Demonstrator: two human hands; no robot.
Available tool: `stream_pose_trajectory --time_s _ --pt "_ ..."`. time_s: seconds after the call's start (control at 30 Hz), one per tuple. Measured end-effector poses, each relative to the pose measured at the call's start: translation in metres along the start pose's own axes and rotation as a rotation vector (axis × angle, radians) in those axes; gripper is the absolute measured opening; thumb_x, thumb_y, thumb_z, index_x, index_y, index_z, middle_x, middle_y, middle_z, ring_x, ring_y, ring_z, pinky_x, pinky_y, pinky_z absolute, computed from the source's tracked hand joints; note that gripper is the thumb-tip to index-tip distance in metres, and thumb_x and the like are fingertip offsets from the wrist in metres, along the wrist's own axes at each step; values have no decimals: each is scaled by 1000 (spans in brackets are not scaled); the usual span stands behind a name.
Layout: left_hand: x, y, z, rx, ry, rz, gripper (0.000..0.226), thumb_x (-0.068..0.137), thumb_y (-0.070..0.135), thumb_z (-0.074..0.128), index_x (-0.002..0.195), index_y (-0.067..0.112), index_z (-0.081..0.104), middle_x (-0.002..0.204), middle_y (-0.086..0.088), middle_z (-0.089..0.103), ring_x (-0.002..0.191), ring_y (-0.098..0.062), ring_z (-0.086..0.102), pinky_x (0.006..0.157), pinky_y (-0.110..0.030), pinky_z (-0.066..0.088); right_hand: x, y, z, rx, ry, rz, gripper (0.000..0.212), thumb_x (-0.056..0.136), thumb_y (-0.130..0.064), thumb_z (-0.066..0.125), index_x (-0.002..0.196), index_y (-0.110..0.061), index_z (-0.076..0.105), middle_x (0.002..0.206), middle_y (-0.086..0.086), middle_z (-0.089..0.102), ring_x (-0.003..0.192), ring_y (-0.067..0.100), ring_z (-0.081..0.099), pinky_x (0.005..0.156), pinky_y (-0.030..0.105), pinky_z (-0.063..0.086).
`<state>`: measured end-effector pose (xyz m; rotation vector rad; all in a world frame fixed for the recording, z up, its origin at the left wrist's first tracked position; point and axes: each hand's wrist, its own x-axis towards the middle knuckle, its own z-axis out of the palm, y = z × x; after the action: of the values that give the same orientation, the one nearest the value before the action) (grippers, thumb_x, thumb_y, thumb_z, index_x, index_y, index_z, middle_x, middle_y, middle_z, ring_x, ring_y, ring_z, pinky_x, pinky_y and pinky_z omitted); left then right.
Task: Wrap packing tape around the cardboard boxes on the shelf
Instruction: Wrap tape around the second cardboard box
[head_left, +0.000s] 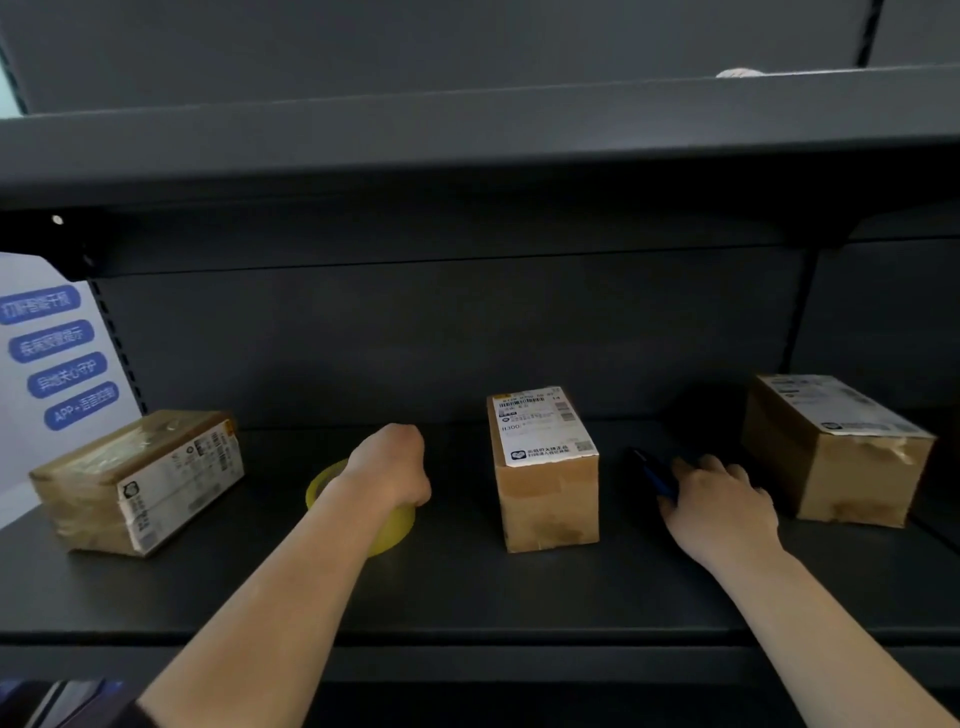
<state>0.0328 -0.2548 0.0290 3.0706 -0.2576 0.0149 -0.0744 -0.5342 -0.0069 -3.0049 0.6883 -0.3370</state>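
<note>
Three cardboard boxes with white shipping labels stand on the dark shelf (467, 592): a left box (137, 480), a middle box (545, 467) and a right box (836, 449). A yellowish roll of packing tape (389, 527) lies on the shelf between the left and middle boxes. My left hand (392, 465) reaches over the roll with fingers curled down onto it. My right hand (719, 501) rests between the middle and right boxes, fingers on a dark tool with a blue part (652, 475); whether it grips the tool is unclear.
An upper shelf board (467, 135) overhangs close above the boxes. A white sign with blue labels (57, 358) stands at the far left. The shelf's front edge (519, 636) runs just below my forearms.
</note>
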Motion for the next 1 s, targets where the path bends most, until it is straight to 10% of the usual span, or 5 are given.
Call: stream_pose_trajectory --time_s 0.37,0.5,0.63,0.77,1.0 --pt "-23 6 8 77 285 326 25 86 23 58 109 29 61 104 6 66 89 -12 62 79 -31 50 -33 -31 -31 765 209 -228 40 93 -38 44 129 -24 52 127 -2 54 105 3 46 85 18 37" --pt "-71 24 14 -775 577 410 25 84 19 61 104 33 61 95 19 65 90 6 61 78 -10 49 -39 -45 -33 1093 -16 -81 45 87 -55 41 126 -34 53 129 -9 54 91 -10 44 79 12 29" --pt "-82 59 14 -1532 122 42 46 87 39 56 129 30 43 117 13 52 99 0 49 78 -15 39 -42 -62 -29 1126 -224 112 67 84 -69 29 139 -33 36 145 -2 39 132 20 35 105 37 25" --pt "-83 75 18 -1746 -148 21 63 77 52 56 134 34 35 105 15 55 90 -1 51 68 -18 38 -52 -78 -21 1144 -244 -15 81 68 -79 32 140 -42 31 143 -8 42 122 9 42 90 26 28" --pt "-84 67 35 -1991 90 309 68 64 48 73 126 40 46 117 8 66 108 -14 62 89 -41 52 -78 -81 -14 1348 48 -426 69 64 -77 54 126 -68 24 143 -29 27 127 -11 31 99 20 38"
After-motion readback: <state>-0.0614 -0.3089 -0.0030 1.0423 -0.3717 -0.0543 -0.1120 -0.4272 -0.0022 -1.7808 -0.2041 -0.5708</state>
